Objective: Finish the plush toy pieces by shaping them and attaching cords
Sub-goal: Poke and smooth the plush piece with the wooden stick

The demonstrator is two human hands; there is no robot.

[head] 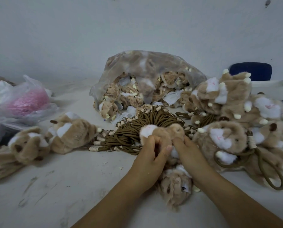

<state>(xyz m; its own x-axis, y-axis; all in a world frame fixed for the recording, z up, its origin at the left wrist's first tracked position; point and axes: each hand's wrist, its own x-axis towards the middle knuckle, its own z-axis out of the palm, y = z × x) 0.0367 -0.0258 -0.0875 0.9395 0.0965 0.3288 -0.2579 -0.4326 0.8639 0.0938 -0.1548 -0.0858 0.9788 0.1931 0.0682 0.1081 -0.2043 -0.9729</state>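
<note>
A tan plush piece [160,133] with a white muzzle is gripped between the left hand [151,150] and right hand [189,151]. Just behind it, brown cords [134,129] with cream-wrapped ends fan across the bench [71,186]. Corded plush toys [227,96] are heaped at the right.

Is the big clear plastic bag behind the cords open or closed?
Open: the mouth of the clear bag gapes toward the brown cords, and plush pieces spill out.
</note>
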